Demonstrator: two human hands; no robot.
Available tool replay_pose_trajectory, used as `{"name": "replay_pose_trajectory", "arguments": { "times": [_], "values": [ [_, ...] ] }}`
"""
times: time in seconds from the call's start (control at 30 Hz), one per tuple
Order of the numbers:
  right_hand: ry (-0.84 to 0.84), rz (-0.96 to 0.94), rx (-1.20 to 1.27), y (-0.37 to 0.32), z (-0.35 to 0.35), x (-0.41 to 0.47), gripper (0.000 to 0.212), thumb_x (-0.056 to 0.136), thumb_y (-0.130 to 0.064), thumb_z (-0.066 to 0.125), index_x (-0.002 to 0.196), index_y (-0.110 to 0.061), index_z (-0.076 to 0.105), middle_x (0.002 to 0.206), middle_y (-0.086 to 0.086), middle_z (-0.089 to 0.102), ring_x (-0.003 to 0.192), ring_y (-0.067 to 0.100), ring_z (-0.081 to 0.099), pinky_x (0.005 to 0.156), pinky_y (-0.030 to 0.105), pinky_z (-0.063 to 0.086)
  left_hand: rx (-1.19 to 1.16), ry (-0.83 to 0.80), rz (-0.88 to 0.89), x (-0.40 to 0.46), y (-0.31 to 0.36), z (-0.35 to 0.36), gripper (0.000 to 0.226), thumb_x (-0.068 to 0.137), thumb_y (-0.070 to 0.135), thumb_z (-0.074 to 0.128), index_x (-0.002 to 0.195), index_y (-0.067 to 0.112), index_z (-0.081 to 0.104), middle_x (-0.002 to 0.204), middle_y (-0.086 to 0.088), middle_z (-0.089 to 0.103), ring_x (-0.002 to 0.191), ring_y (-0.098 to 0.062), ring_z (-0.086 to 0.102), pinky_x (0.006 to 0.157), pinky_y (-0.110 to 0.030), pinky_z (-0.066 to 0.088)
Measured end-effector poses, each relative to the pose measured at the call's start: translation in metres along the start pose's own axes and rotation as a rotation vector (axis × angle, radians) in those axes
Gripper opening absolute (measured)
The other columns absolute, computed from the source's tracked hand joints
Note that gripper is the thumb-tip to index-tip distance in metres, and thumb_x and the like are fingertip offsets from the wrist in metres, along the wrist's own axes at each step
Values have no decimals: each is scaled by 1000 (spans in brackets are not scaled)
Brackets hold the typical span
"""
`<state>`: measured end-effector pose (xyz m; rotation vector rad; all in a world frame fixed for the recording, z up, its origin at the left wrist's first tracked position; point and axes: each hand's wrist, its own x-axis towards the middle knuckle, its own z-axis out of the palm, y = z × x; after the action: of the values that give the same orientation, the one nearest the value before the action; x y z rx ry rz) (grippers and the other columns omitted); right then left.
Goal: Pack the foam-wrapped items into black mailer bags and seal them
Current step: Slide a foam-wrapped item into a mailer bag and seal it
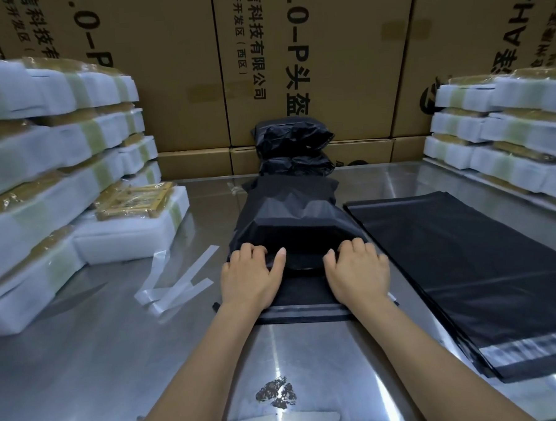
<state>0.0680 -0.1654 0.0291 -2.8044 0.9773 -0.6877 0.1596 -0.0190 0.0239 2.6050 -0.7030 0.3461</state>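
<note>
Mailer bag [290,222] is lying lengthwise at the middle of the steel table [85,365], its filled end pointing far and its open mouth near me. I am pressing both hands down on the near part. My left hand [252,274] is resting on the left edge with fingers curled over the film and the thumb stretched toward the middle; my right hand [357,267] is doing the same on the right edge, knuckles bent. Whether the fingertips are pinching the film or only bearing on it, I cannot tell.

Handling judgement: the film is looking thin, soft and slick — it is creasing in sharp facets over the item inside, so it should slide easily on the metal. The contents are holding a blocky, stiff outline, probably light given the foam. I am judging the best hold to be at the two side edges near the mouth, flattening the slack before folding the adhesive flap [304,313], which is lying nearest me.

Sealed bags [294,142] are stacking at the far end. Flat empty mailers [466,265] are lying to the right, peeled liner strips [177,286] to the left, and foam-wrapped items [52,177] are piling on both sides.
</note>
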Motion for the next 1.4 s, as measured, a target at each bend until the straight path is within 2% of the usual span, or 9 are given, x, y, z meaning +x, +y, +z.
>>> {"name": "replay_pose_trajectory", "arguments": {
  "times": [0.2,0.4,0.53,0.63,0.77,0.93,1.1,1.27,1.4],
  "values": [
    [23,117,-71,14,-6,-4,45,99,-40,28,113,-10,59,116,5,57,107,23,49,88,38,32,18,64,-127,-4,-20,-12,66,93,64,20,119,16,57,125,-3,53,118,-22,45,96,-38,34],
    [-60,135,83,31,-13,-5,42,94,-37,33,124,-17,56,125,3,52,115,22,44,95,40,30,-9,-182,-7,-6,-46,-27,85,73,80,42,138,24,43,136,6,42,129,-18,36,103,-39,30],
    [-205,126,123,38,-20,-5,55,88,-47,47,138,-24,44,139,3,41,129,23,34,103,41,27,-35,-115,-48,-3,-48,-28,67,75,57,51,133,23,49,132,6,47,125,-17,41,101,-34,33],
    [-120,136,155,42,-21,-5,42,92,-28,48,133,-21,51,133,5,48,121,26,41,97,38,34,-3,-43,-15,-3,-46,-26,45,87,33,51,131,21,52,128,3,50,121,-19,45,97,-35,38],
    [-105,113,182,44,-23,-5,43,94,-7,43,133,-21,53,130,5,50,117,26,43,91,36,39,-63,-33,49,-4,-54,-32,44,91,15,45,134,20,53,131,1,56,119,-20,49,94,-36,43],
    [-120,61,105,47,-24,-8,49,95,-1,40,140,-20,45,133,6,47,120,25,42,73,33,39,80,-53,104,-8,-52,-37,44,91,20,44,134,25,51,128,1,61,114,-23,55,90,-33,42],
    [-206,-3,76,53,-29,-14,54,94,-2,44,145,-20,37,138,4,39,123,24,41,84,37,46,197,-126,90,-9,-60,-44,44,90,21,47,133,31,50,126,1,62,113,-23,55,100,-37,35],
    [-213,-23,47,51,-31,-15,54,95,-3,44,146,-17,33,142,5,37,127,24,36,82,32,41,231,-217,123,-7,-62,-46,46,95,23,41,141,29,40,142,10,42,126,-17,43,108,-50,29],
    [-272,-30,30,47,-35,-16,49,96,-6,40,144,-14,34,145,4,37,131,25,33,93,34,41,269,-296,94,-8,-57,-48,46,97,28,35,143,26,36,143,7,37,129,-20,37,109,-52,26]
  ]
}}
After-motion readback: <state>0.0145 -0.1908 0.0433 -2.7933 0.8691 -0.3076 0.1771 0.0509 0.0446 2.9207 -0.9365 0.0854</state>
